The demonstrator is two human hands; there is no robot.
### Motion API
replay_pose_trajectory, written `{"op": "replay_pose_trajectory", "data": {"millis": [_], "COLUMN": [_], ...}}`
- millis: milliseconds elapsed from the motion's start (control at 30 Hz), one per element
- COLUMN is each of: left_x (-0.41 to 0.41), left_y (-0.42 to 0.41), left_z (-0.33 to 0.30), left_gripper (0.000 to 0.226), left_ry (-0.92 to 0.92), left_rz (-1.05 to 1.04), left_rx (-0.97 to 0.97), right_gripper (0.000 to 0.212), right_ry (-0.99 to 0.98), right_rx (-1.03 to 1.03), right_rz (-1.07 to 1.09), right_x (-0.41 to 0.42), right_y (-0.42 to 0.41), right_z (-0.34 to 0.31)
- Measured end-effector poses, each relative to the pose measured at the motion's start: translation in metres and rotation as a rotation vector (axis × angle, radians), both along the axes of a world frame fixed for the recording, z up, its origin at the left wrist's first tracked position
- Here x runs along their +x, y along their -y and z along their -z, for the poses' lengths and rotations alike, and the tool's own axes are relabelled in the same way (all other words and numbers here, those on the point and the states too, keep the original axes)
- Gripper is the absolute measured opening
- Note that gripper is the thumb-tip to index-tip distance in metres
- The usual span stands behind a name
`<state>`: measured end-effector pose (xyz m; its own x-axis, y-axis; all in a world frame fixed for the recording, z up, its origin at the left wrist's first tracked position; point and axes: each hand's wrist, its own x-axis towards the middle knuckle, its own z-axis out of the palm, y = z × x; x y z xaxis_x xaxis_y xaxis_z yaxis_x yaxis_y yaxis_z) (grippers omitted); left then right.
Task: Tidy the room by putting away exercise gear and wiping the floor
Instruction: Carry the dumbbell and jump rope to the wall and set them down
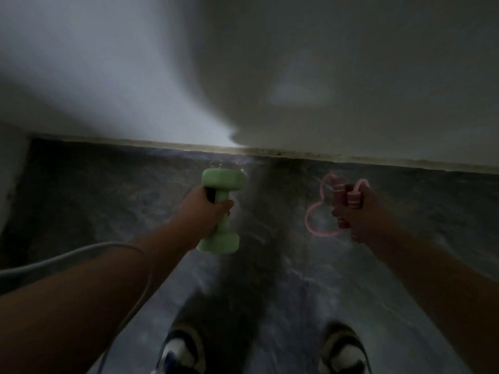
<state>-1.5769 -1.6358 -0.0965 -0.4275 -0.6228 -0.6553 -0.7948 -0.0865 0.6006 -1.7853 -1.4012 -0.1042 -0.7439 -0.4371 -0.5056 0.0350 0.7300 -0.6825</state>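
Head view: my left hand [201, 209] gripped the dumbbell [220, 211] mid-frame; my right hand [359, 214] clutched the rope [321, 209], presumably carrying both to storage.

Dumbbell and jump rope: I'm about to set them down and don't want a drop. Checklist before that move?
1. Left hand wraps the green dumbbell handle: ok.
2. Right hand holds both jump rope handles: ok.
3. Rope loop hangs off the floor: cannot tell.
4. Storage spot in view: not ok, only the wall shows.
5. Shoes clear of the rope: ok.
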Motion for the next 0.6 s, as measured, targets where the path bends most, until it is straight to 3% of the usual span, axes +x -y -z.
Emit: {"op": "replay_pose_trajectory", "data": {"millis": [167, 300, 367, 433, 600], "left_x": [-0.001, -0.016, -0.022, -0.027, -0.019], "left_y": [0.024, 0.036, 0.037, 0.032, 0.013], "left_z": [0.072, 0.103, 0.105, 0.099, 0.102], "left_gripper": [0.024, 0.029, 0.029, 0.029, 0.04], "left_ry": [0.057, 0.038, 0.054, 0.049, 0.028], "left_rz": [0.137, 0.105, 0.066, 0.01, -0.305], "left_rx": [-0.106, -0.103, -0.068, -0.057, 0.033], "right_gripper": [0.052, 0.017, 0.015, 0.028, 0.051], "right_ry": [-0.176, -0.381, -0.489, -0.565, -0.441], "right_rx": [0.056, 0.147, 0.146, 0.161, 0.344], "right_rz": [0.002, -0.115, -0.211, -0.339, -0.707], "right_x": [-0.003, 0.012, 0.017, 0.019, 0.054], "right_y": [-0.001, 0.004, 0.021, 0.04, 0.069], "right_z": [0.043, 0.046, 0.05, 0.062, 0.099]}}
